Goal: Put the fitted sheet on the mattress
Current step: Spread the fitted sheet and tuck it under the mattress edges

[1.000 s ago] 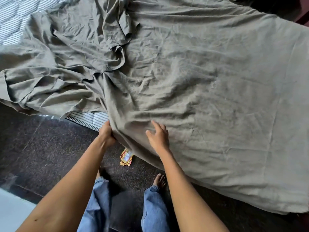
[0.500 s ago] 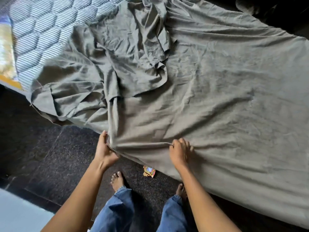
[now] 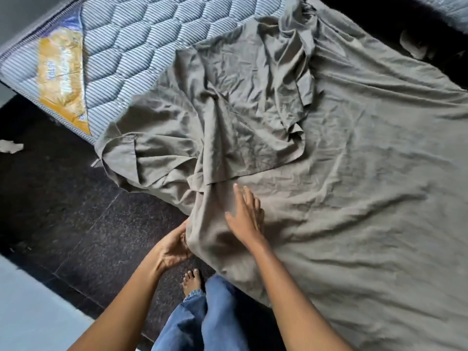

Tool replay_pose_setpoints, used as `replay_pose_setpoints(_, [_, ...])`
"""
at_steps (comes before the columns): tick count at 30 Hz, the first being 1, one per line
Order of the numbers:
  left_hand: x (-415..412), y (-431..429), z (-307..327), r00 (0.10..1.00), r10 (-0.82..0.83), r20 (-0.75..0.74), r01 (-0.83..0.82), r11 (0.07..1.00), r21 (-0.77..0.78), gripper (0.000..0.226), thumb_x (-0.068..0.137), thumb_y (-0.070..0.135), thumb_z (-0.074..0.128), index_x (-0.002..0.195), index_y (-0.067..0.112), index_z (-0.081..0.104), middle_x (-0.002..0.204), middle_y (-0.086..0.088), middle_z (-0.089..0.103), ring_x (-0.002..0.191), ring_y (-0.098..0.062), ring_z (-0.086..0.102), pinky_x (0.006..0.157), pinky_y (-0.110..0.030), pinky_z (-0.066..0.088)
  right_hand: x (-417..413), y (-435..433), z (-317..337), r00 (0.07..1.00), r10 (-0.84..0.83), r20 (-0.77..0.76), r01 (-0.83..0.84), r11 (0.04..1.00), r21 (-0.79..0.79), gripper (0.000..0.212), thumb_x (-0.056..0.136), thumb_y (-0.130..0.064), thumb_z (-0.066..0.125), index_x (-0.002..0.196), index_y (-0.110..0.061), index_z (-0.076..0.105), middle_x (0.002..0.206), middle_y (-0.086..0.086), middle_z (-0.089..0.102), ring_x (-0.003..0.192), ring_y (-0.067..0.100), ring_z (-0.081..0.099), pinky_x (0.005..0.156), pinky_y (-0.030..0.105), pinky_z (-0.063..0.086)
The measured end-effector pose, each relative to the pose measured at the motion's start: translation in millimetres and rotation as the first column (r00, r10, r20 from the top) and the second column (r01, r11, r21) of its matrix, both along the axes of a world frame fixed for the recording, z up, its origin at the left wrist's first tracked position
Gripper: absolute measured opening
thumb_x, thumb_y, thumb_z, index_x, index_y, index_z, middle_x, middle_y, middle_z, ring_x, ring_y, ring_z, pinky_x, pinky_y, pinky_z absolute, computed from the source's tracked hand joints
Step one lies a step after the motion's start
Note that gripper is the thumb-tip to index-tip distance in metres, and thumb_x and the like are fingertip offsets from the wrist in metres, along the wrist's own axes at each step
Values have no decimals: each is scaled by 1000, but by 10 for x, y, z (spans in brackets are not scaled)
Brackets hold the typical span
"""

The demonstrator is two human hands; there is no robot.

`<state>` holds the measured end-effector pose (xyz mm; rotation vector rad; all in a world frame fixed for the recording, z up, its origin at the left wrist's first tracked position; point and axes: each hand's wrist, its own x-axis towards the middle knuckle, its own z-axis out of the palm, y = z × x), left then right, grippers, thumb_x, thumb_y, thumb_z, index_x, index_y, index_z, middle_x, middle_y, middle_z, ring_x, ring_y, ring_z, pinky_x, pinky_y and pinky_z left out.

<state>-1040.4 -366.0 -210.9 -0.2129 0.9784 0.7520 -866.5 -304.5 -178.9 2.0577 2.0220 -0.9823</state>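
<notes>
Roughly halfway: my left hand (image 3: 174, 245) grips the fitted sheet (image 3: 354, 173) edge at lower centre, my right hand (image 3: 244, 219) lies flat and open on it, sheet covers the mattress (image 3: 131, 46) at right, bunched mid-frame, upper-left corner bare.

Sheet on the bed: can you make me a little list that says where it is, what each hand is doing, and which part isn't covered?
sheet: grey-green, wrinkled, spread over most of the mattress, bunched and folded back at the left
mattress: quilted corner with a yellow label uncovered, upper left
left hand: grips the sheet's edge at the near side of the mattress
right hand: fingers straight, flat on top of the sheet
floor: dark, with a small white scrap at the left
finished: no, that corner is bare
</notes>
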Motion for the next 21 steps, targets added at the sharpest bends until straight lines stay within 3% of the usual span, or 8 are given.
replay_pose_setpoints(4, [-49,202,-71,985,169,29,-170,983,74,99,44,19,94,133,17,51,129,-10,58,111,-24,61,84,-41,56,-281,180,-25,989,137,-53,-138,990,-24,80,86,-17,53,151,-29,8,157,0,7,137,29,20,110,43,26])
replay_pose_setpoints(6, [-101,413,-153,979,178,-104,-184,982,-54,104,55,31,90,143,20,36,135,-12,52,111,-29,60,74,-43,58,-403,282,-35,990,114,-82,-114,993,3,71,87,-16,50,150,-25,19,153,2,21,134,27,29,108,40,29])
replay_pose_setpoints(7, [-145,497,-205,964,145,-221,-178,974,-138,96,66,32,84,144,20,30,124,-10,60,96,-27,66,62,-38,59,-458,349,-47,991,81,-108,-80,997,13,66,88,-16,49,149,-24,23,149,4,30,131,27,35,106,39,32])
replay_pose_setpoints(9, [-265,644,-274,870,40,-492,-167,962,-216,49,89,24,64,132,10,44,73,-2,70,54,-12,66,41,-20,50,-539,478,-96,986,7,-165,-7,1000,2,62,91,-17,47,148,-25,25,141,6,40,125,27,43,99,40,39])
replay_pose_setpoints(11, [-420,743,-295,786,-51,-616,-113,968,-225,10,95,17,54,91,13,62,49,7,58,35,-1,54,36,-12,42,-563,610,-127,981,-11,-192,7,1000,-26,58,92,-20,48,146,-28,29,136,6,46,120,27,48,92,40,45])
replay_pose_setpoints(14, [-724,852,-237,719,33,-694,-186,972,-146,26,95,10,46,71,18,52,53,3,51,30,0,48,35,-11,36,-601,940,-90,993,16,-120,-11,999,37,24,93,-23,49,113,-20,62,114,10,64,105,31,58,75,35,45])
replay_pose_setpoints(18, [-1217,988,-126,405,345,-847,-562,825,67,27,98,6,27,79,8,46,80,-11,55,33,-2,53,30,-13,36,-817,1476,117,964,-114,-241,149,980,133,17,93,-19,49,99,-13,63,101,18,67,97,36,60,73,38,44])
replay_pose_setpoints(21, [-1412,1047,-60,207,219,-954,-477,873,97,16,96,14,35,111,13,41,111,-12,59,70,-18,67,62,-30,55,-1085,1846,225,886,1,-463,56,993,108,37,94,-12,49,130,-14,53,132,9,57,122,29,51,97,37,39])
